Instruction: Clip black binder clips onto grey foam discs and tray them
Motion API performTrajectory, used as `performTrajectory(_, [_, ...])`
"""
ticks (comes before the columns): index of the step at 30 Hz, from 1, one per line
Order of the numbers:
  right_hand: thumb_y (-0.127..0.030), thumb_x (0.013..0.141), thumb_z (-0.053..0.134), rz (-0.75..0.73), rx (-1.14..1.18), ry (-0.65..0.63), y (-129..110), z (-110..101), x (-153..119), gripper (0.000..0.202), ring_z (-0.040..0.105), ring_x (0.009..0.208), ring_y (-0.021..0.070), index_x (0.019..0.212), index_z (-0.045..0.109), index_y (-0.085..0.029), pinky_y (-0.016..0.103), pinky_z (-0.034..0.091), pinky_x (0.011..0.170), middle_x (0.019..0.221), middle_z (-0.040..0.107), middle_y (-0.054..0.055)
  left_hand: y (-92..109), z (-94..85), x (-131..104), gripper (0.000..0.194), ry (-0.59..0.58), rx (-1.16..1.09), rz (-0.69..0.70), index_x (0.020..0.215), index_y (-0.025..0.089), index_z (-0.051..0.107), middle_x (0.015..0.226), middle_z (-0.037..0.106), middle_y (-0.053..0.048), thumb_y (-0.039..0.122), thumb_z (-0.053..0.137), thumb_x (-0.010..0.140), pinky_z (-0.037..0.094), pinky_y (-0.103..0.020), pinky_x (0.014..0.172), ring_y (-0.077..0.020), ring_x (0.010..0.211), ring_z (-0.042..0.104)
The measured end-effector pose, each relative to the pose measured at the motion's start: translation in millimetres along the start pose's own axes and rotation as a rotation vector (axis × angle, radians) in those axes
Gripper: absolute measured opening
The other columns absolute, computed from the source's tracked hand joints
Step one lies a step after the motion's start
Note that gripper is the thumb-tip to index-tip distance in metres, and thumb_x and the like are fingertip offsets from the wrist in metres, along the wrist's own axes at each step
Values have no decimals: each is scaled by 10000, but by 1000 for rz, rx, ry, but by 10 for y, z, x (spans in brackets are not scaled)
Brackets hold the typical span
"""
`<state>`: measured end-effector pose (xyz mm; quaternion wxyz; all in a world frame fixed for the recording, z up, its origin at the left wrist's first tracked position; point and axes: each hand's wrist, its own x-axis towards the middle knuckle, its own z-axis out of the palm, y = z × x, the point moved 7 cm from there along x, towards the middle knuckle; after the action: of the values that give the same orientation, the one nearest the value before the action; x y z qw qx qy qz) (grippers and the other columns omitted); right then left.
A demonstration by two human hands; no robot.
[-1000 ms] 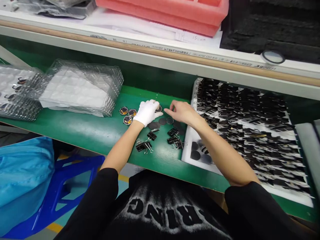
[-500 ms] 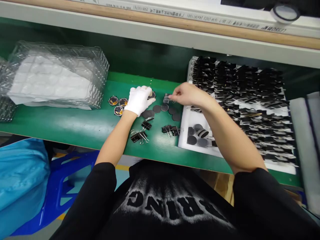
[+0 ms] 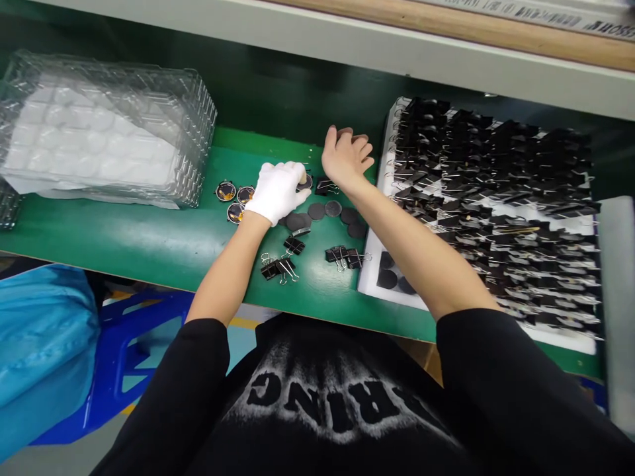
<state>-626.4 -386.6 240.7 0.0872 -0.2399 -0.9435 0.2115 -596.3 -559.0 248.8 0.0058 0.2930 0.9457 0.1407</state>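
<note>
My left hand (image 3: pixel 279 192), in a white glove, is closed on a round watch piece (image 3: pixel 305 183) whose edge shows by the fingertips. Bare and with its fingers spread, my right hand (image 3: pixel 347 157) is held above the back of the green table, nothing in it. Just below it lies a black binder clip (image 3: pixel 327 186). To the left of the glove sit three round watch dials (image 3: pixel 226 191). Several dark discs (image 3: pixel 333 209) lie in front of the hands, with more black clips (image 3: pixel 338 254) nearer the table's front edge.
A white foam tray (image 3: pixel 374 288) at the right holds rows of black clips and some dark discs. Stacked clear plastic trays (image 3: pixel 191 152) stand at the left. A shelf edge (image 3: pixel 347 49) runs across the back. Blue cloth and a blue stool (image 3: pixel 116 357) are at lower left.
My right hand has moved up and back from the clip and its fingers have opened. The clip now lies on the table. My left hand has stayed at the watch piece. The view has shifted slightly.
</note>
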Motion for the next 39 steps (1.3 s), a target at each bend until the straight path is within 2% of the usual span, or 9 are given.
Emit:
performTrajectory(5, [-642,1058,-48,-206,49,44,96,325,72,761,345,1509,425,1480,458,-261,800,308,1081,1486,402,221,-11,15,13,404,-36,-48,37,1316,144,592,1245,693,-141,332,608,959,368,-519,1138,-340,1205,630])
performTrajectory(9, [-639,1062,-25,-123,39,36,282,320,70,756,340,1513,429,1489,463,-248,797,320,1082,1506,380,231,-7,51,25,445,-58,-76,68,1350,133,539,1267,680,-143,342,628,968,362,-511,1151,-338,1224,625])
performTrajectory(18, [-602,1069,-40,-170,55,38,249,399,56,754,300,1532,452,1488,473,-242,818,307,1073,1517,361,225,80,133,88,506,-97,-107,134,1390,150,494,1257,677,-128,384,653,970,362,-515,1162,-357,1279,605])
performTrajectory(23, [-576,1083,-16,-25,112,83,144,124,-33,696,320,1520,414,1470,462,-251,761,274,1141,1504,386,207,111,115,71,505,-67,-71,118,1391,151,504,1325,670,-148,425,614,981,380,-498,1138,-357,1267,609])
performTrajectory(26, [-540,1101,34,-167,68,66,-48,-373,-289,617,392,1459,379,1473,450,-276,675,303,1162,1482,433,174,112,43,18,586,-2,-25,34,1390,137,515,1263,697,-168,534,605,969,381,-502,1119,-379,1227,631])
performTrajectory(29, [-625,1073,309,-512,-60,-215,-177,-734,-850,513,511,1292,386,1300,603,-273,626,367,1109,1287,591,143,65,-148,-67,698,126,15,-99,1437,122,494,1197,709,-194,649,524,980,347,-521,1123,-406,1238,621])
performTrajectory(33, [-545,871,758,-785,-374,-534,107,-791,-1760,378,583,1091,402,1087,705,-239,563,428,969,1109,669,164,16,-372,-132,616,196,25,-77,1557,202,438,1422,624,-191,551,306,1067,312,-518,1123,-391,1381,513])
performTrajectory(36, [-214,951,637,-933,-487,-553,277,-704,-2147,196,635,916,305,1127,722,-220,450,442,859,1072,696,155,44,-304,-127,573,58,17,130,1596,313,434,1614,479,-122,465,331,1054,298,-525,1122,-385,1492,380])
performTrajectory(39, [-46,970,463,-996,-429,-556,265,-727,-2161,367,639,805,240,1143,753,-188,397,447,804,1031,721,135,36,-187,-130,524,-43,27,218,1527,380,533,1606,484,-75,453,397,1027,282,-555,1125,-381,1479,367])
